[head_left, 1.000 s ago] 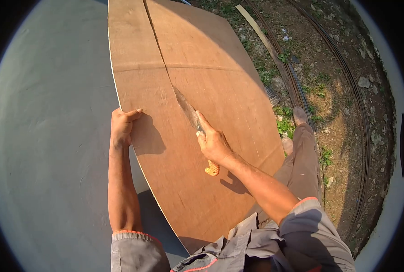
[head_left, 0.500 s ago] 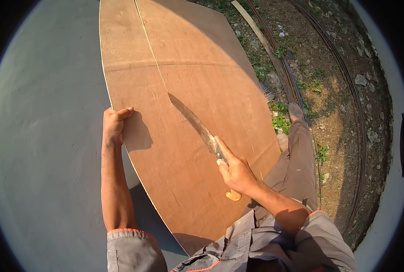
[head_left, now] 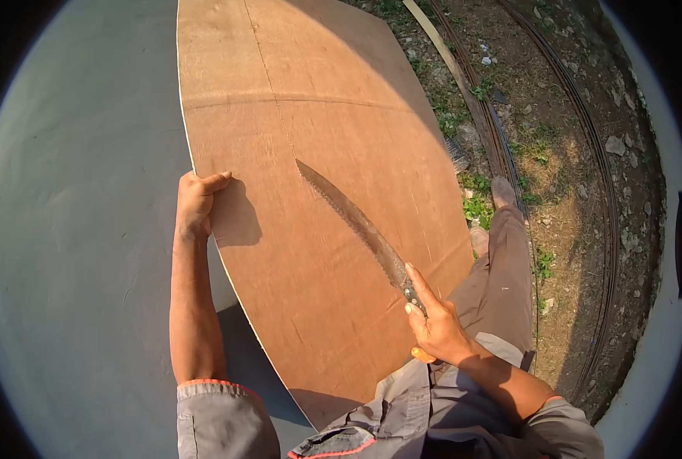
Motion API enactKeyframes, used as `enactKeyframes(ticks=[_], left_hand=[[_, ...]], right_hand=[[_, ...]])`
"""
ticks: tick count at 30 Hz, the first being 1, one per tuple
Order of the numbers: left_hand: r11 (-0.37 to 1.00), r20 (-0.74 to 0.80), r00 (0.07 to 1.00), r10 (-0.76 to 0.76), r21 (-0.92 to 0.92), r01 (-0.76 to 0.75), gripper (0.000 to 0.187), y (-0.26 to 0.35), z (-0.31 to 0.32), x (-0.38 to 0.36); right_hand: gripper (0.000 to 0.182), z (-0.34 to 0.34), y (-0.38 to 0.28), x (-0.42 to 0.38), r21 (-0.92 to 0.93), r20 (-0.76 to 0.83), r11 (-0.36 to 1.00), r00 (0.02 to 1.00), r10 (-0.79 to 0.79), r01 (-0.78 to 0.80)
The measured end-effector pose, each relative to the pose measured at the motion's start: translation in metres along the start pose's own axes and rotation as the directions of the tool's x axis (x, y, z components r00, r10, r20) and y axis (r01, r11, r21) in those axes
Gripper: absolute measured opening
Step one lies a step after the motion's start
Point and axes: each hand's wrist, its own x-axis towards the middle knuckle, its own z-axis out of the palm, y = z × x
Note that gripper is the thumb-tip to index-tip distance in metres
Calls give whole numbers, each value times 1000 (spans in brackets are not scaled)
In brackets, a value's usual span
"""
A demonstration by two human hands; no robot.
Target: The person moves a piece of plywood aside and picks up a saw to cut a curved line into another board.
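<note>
A large plywood sheet [head_left: 341, 199] stretches from the top of the view down to my waist. A narrow cut runs from its far edge toward the middle. My left hand [head_left: 199, 200] grips the sheet's left edge, thumb on the top face and the other fingers hidden beneath. My right hand [head_left: 439, 325] is wrapped around the handle of a curved hand saw [head_left: 360, 229], index finger stretched along it. The toothed edge faces left, and the blade's tip meets the near end of the cut. An orange handle end shows below my fist.
A smooth grey surface [head_left: 88, 229] fills the left side. On the right, long thin rods [head_left: 597, 153] and a wooden strip [head_left: 440, 46] lie on stony ground with weeds. My foot [head_left: 501, 191] stands beside the sheet's right edge.
My right hand has drawn the saw back toward my body and to the right, so more blade shows. The left hand keeps its hold on the plywood edge. The view has shifted slightly.
</note>
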Motion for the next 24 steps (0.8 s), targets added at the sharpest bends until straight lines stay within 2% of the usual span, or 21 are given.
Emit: enactKeyframes(ticks=[1,3,5,7,8,10,11,12,13,14,15,17,19,22,24], left_hand=[[999,0,999,34,-14,-34,19,-2,-1,0],[996,-11,997,83,-30,-83,20,2,5,-3],[996,-5,996,87,-3,-87,26,-4,0,3],[996,-12,996,84,11,-84,26,-5,-5,12],[998,-23,998,64,8,-64,27,-11,-6,11],[997,-11,999,46,-55,-46,27,-10,1,4],[995,1,999,43,-94,-42,28,-4,2,2],[993,-8,999,48,-111,-48,28,-3,1,1],[996,-56,997,50,-76,-54,32,-1,4,1],[997,-98,994,54,-45,-58,35,0,9,1],[995,-86,995,60,-71,-66,35,5,15,-4],[997,-28,997,66,-33,-67,42,12,23,-35],[994,-3,1000,-14,-104,13,41,9,29,-69],[992,46,999,-4,-124,9,37,-22,27,-97],[998,-55,998,40,-47,-43,35,-36,29,-101]], right_hand=[[69,3,-1,3,-6,-26,1000,1000,-11,11],[71,21,-2,42,55,9,984,986,169,-169],[71,59,6,119,5,81,941,938,337,-339],[72,91,21,137,21,-57,988,987,152,-151],[72,87,27,136,12,-51,988,986,157,-156],[74,67,25,135,70,74,959,960,271,-276],[74,66,23,134,52,81,962,962,262,-267],[75,66,23,134,112,72,958,963,258,-265],[76,63,23,134,170,56,949,964,258,-264],[76,61,24,135,147,49,954,965,256,-261],[74,58,27,139,158,34,961,974,225,-227],[73,42,10,142,253,88,912,946,312,-324],[73,35,2,146,249,118,897,931,346,-365],[72,33,8,151,242,165,888,918,360,-391],[72,30,10,156,211,190,891,911,366,-401]])
